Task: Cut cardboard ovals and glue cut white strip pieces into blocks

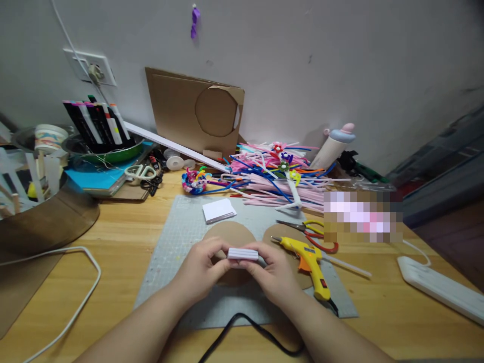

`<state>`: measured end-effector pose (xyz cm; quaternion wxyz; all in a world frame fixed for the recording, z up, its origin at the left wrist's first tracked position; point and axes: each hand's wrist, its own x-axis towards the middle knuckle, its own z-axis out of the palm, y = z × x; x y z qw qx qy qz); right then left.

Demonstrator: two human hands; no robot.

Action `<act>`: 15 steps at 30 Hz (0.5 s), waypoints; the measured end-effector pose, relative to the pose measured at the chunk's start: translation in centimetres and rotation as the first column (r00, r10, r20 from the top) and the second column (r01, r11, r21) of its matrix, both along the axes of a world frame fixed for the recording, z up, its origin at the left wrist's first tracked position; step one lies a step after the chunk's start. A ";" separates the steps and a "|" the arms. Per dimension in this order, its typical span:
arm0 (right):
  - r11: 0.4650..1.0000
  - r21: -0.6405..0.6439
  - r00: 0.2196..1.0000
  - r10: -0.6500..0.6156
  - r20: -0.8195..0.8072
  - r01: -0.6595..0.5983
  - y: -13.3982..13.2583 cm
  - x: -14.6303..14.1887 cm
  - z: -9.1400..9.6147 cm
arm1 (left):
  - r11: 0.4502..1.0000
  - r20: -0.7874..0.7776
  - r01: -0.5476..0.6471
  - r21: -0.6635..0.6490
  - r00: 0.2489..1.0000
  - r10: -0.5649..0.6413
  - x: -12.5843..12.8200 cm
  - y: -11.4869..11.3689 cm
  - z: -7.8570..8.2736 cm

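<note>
Between both hands is a small white layered block (pixel 243 254), perhaps stacked foam board or card, its striped edge facing me. My left hand (pixel 206 264) pinches its left end between thumb and fingers. At the right end, my right hand (pixel 273 269) grips it the same way. Under the hands lies a round cardboard disc (pixel 230 231), partly hidden by them. A second cardboard disc (pixel 273 233) lies to the right, with a yellow glue gun (pixel 308 254) across it. White rectangular pieces (pixel 219 210) are stacked on the grey cutting mat (pixel 166 267) beyond my left hand.
Scissors with red and yellow handles (pixel 315 233) lie right of the hands. Pipe cleaners (pixel 264 184) pile up at the back. A black cord (pixel 242 316) loops in front. A power strip (pixel 438 287) is at right, a brown container (pixel 71 217) at left.
</note>
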<state>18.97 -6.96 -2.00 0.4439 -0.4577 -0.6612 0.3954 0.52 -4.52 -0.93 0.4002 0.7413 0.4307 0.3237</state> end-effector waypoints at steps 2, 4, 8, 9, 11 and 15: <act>1.000 0.004 1.000 -0.007 -0.006 0.007 -0.1 -0.1 0.1 | 0.999 -0.027 -0.023 0.036 0.999 0.024 0.0 -0.1 -0.1; 1.000 0.009 1.000 -0.005 -0.002 0.005 -0.1 -0.2 0.3 | 0.998 -0.048 -0.029 0.059 0.998 0.032 0.1 -0.2 -0.2; 0.999 -0.018 0.998 -0.027 -0.048 0.027 0.1 -0.4 0.1 | 0.999 -0.044 -0.045 0.022 0.998 0.046 0.5 -0.5 -0.5; 0.999 -0.034 0.995 -0.040 -0.096 0.037 0.2 -0.3 -0.1 | 0.999 -0.026 -0.053 -0.012 0.998 0.052 0.6 -0.5 -0.6; 0.995 -0.072 0.971 -0.081 -0.223 0.066 0.5 -0.2 -0.5 | 0.994 0.005 -0.063 -0.088 0.998 0.064 0.6 -0.3 -0.8; 0.980 -0.113 0.924 -0.194 -0.331 0.165 1.1 0.4 -1.1 | 0.989 -0.032 -0.113 -0.091 0.993 0.110 -0.6 0.8 -0.6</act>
